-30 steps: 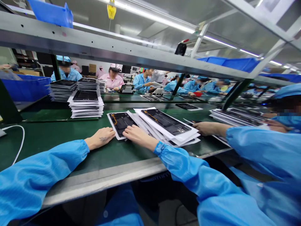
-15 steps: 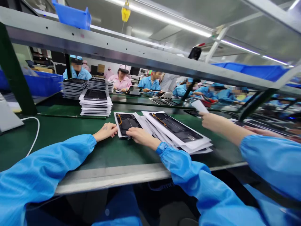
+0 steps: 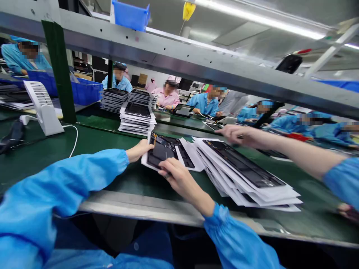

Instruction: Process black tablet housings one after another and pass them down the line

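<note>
green workbench [image 3: 131, 179], stack of black panels in white sheets [image 3: 244, 175] right of centre. single black panel [image 3: 162, 151] on a white sheet lies just left of the stack, tilted in view, glossy dark face, orange strip [image 3: 153, 139] at far corner. hands apart, both on it: left hand [image 3: 138, 151] at far-left edge, grip unclear; right hand [image 3: 179, 179] clamped on near edge. co-worker's hand [image 3: 235, 134] above far side of stack.
</note>
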{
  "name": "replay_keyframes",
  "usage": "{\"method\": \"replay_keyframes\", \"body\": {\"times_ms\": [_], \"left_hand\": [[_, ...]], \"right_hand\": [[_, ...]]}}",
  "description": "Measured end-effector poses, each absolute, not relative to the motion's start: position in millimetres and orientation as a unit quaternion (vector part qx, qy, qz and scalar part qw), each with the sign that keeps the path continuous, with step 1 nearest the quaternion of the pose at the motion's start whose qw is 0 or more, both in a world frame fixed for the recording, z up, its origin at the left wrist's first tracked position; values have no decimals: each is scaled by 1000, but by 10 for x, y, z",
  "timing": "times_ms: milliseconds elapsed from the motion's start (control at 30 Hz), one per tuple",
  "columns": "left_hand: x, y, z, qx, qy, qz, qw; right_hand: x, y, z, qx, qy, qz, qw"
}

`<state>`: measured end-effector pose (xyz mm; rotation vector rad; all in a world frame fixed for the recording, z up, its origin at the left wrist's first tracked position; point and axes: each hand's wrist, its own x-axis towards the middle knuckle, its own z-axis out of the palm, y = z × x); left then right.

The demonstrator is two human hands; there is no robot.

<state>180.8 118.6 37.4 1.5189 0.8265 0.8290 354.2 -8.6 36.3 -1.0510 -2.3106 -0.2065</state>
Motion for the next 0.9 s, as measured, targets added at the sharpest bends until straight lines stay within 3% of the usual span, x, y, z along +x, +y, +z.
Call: {"method": "replay_keyframes", "body": {"times_ms": [100, 200, 333, 533, 700, 900], "left_hand": [[1186, 797, 287, 647, 378, 375, 546], [630, 468, 212, 634, 432, 374, 520], [346, 334, 90, 623, 488, 359, 495], [125, 439, 94, 676, 493, 284, 469], [-194, 229, 243, 867, 453, 171, 117], [-248, -308, 21, 927, 262, 261, 55]], "right_hand": [[3414, -556, 299, -377, -842, -39, 384], [3271, -824, 272, -365, -780, 87, 501], [2993, -833, 223, -382, -704, 215, 559], [2677, -801, 153, -390, -655, 331, 557], [2478, -820, 82, -339, -752, 287, 487], [2341, -875, -93, -336, -809, 209, 434]]}}
